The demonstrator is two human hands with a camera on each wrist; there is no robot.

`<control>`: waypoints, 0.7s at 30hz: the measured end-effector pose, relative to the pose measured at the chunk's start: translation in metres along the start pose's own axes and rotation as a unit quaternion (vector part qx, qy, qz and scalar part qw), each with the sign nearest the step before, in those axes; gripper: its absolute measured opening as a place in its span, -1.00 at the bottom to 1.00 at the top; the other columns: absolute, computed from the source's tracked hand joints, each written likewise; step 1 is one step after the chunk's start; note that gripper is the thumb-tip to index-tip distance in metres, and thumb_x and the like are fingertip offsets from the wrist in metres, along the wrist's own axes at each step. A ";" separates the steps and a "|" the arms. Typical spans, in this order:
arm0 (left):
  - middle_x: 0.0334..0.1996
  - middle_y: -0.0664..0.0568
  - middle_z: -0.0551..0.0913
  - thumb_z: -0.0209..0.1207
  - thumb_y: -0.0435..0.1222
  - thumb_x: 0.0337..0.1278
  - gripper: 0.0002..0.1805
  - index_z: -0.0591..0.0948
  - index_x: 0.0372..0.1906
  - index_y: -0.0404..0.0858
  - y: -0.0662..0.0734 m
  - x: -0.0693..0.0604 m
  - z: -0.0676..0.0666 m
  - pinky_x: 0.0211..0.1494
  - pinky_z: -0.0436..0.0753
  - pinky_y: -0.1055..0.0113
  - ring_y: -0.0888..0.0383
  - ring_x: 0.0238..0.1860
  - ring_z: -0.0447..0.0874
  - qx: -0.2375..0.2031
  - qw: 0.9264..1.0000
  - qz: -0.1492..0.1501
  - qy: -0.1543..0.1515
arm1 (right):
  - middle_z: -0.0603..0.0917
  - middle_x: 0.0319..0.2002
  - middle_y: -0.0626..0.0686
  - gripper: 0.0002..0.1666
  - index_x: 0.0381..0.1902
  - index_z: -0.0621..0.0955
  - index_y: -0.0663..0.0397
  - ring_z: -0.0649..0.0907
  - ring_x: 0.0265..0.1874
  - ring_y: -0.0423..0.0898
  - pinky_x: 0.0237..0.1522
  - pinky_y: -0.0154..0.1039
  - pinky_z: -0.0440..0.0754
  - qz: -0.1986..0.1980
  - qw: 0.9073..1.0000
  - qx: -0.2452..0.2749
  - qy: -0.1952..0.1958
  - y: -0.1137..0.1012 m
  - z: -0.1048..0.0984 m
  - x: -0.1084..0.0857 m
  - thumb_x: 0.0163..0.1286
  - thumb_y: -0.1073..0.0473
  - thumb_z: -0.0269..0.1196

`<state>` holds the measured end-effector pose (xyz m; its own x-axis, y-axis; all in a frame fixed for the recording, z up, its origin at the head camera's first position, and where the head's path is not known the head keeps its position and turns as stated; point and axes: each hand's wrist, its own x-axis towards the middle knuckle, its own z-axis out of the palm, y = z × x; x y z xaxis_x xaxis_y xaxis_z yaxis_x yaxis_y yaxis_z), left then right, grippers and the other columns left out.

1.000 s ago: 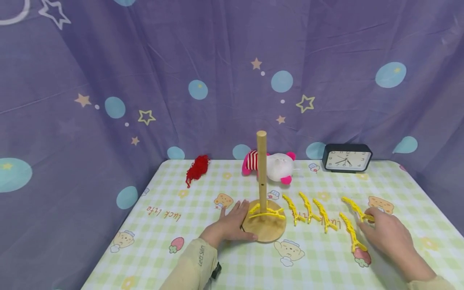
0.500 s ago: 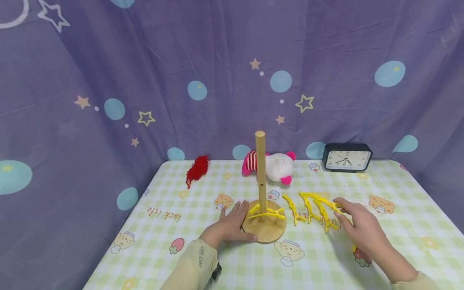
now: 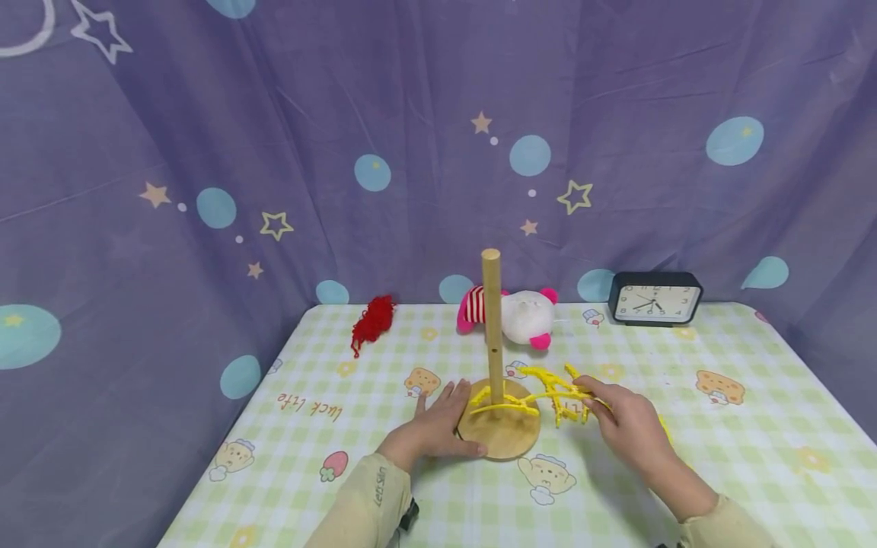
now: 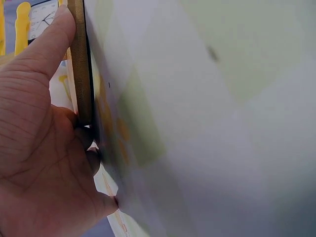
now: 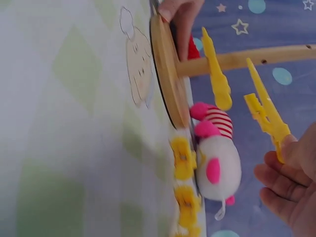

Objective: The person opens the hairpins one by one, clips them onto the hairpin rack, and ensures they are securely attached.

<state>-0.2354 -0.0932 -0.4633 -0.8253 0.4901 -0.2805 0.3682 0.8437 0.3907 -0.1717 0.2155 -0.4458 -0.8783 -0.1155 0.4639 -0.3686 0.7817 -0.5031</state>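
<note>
A wooden stand, a round base (image 3: pixel 503 440) with an upright post (image 3: pixel 493 327), stands on the table. My left hand (image 3: pixel 435 428) rests spread against the base's left side, thumb along the front rim. Low on the post, a yellow hair clip (image 3: pixel 517 409) sits around it. My right hand (image 3: pixel 633 426), right of the stand, pinches another yellow hair clip (image 5: pixel 271 116) by its end. That clip's jaws are spread and point at the post, apart from it in the right wrist view. More yellow clips (image 5: pixel 187 202) lie on the table, partly hidden behind the right hand.
At the back stand a white and pink plush toy (image 3: pixel 527 316) and a black-framed clock (image 3: pixel 656 299). Red yarn (image 3: pixel 373 320) lies at the back left. A checked cloth (image 3: pixel 274 472) covers the table; a purple curtain (image 3: pixel 411 91) hangs behind.
My right hand has picked up a hair clip from the right side and carried it left toward the post. The clip's jaws have spread. My left hand stays at the base.
</note>
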 end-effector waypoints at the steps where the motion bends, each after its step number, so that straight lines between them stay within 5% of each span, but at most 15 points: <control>1: 0.56 0.02 -0.10 0.26 0.33 -0.08 0.25 -0.08 0.57 -0.18 0.000 0.000 0.000 0.45 -0.33 -0.22 0.03 0.55 -0.25 0.000 1.000 0.000 -0.001 | 0.75 -0.10 0.09 -0.61 0.05 0.68 0.08 0.72 -0.16 0.08 -0.14 0.07 0.65 -0.003 1.000 0.003 0.005 -0.002 0.004 0.001 0.25 0.39 0.32; 12: 0.57 0.03 -0.11 0.25 0.35 -0.08 0.26 -0.09 0.57 -0.18 -0.001 0.002 0.001 0.45 -0.34 -0.21 0.04 0.55 -0.27 0.003 1.000 -0.003 -0.007 | 0.76 -0.13 0.03 -0.60 -0.02 0.73 0.04 0.74 -0.22 -0.03 -0.24 -0.05 0.68 -0.025 0.999 0.029 0.027 -0.017 0.041 0.013 0.17 0.42 0.37; 21: 0.57 0.02 -0.13 0.25 0.33 -0.07 0.25 -0.10 0.57 -0.18 -0.001 0.002 0.000 0.45 -0.36 -0.21 0.04 0.55 -0.29 0.004 1.000 -0.005 -0.012 | 0.75 -0.09 0.04 -0.63 -0.02 0.73 0.00 0.71 -0.07 0.03 -0.06 -0.01 0.65 -0.005 0.999 0.044 -0.007 -0.028 0.058 0.020 0.21 0.39 0.36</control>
<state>-0.2372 -0.0927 -0.4644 -0.8189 0.4862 -0.3050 0.3634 0.8505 0.3803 -0.1965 0.1558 -0.4649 -0.8781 -0.1320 0.4600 -0.4025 0.7237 -0.5606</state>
